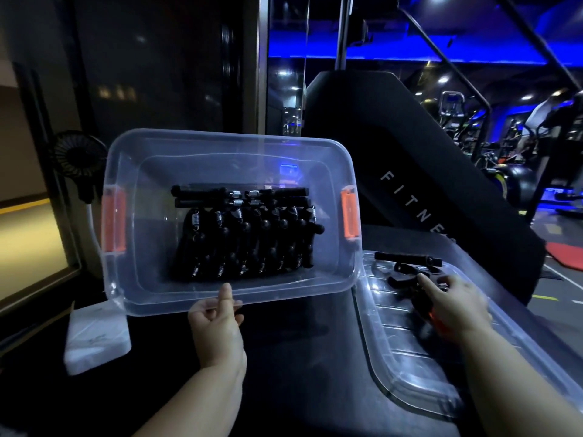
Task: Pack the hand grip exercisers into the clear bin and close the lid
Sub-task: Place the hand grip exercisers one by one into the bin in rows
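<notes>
Packing step, nearly complete. Clear bin [232, 216] at 12 o'clock, steadied by left hand [217, 323] pinching its rim; right hand [454, 307] at 3 o'clock closing on remaining exercisers [407, 269] atop lid [410, 357]. Next: transfer, then lid.

Bin [126, 159] clear w/ 2 orange latches [350, 217]. Grips [249, 238] black, silver springs. Lid [410, 367] clear, ribbed. Counter [299, 357] black. White pad [97, 335] at its left edge. Blue lighting behind.
</notes>
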`<state>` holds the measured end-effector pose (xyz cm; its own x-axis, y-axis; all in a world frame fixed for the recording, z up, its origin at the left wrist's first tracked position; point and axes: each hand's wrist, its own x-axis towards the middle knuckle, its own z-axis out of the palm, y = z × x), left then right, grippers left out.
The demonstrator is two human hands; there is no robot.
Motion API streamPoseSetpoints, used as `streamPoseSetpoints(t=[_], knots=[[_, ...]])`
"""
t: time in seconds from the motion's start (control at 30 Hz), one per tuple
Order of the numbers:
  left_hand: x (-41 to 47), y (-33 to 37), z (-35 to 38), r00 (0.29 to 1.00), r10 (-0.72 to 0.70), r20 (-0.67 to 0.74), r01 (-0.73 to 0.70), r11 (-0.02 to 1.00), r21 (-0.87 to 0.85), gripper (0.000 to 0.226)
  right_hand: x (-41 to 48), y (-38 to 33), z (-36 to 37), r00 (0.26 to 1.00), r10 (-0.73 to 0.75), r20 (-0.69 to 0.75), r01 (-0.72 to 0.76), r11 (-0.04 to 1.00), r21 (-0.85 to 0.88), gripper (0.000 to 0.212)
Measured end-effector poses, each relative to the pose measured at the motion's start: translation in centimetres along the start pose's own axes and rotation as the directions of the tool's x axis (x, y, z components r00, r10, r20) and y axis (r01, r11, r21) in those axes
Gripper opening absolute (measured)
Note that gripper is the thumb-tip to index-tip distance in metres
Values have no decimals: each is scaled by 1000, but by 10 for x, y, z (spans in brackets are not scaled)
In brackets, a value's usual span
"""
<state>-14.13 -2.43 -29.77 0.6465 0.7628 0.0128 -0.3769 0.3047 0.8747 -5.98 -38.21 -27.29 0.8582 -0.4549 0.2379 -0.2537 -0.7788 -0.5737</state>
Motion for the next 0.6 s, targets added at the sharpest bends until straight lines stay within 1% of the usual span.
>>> streamPoseSetpoints(t=[0.1,0.17,0.3,0.37,0.47,0.6], knots=[[-1,1,0,999,14,-40,-11,997,74,25,-8,-3,-2,999,-16,30,17,1000,-25,80],[-1,2,-3,998,22,-51,-15,991,135,28,-11,-5,-3,998,-35,45,37,999,-39,86],[-2,8,-8,998,-22,-60,33,984,173,57,-14,-7,-6,994,-55,89,59,997,-46,88],[-2,11,-9,998,-22,-61,33,980,195,60,-17,-9,-7,992,-56,111,63,996,-57,84],[-1,11,-9,998,-9,-68,24,976,217,59,-20,-12,-10,990,-63,123,70,996,-57,69],[-3,9,-9,997,13,-70,3,975,224,57,-21,-10,-12,996,-33,81,37,998,-42,53]])
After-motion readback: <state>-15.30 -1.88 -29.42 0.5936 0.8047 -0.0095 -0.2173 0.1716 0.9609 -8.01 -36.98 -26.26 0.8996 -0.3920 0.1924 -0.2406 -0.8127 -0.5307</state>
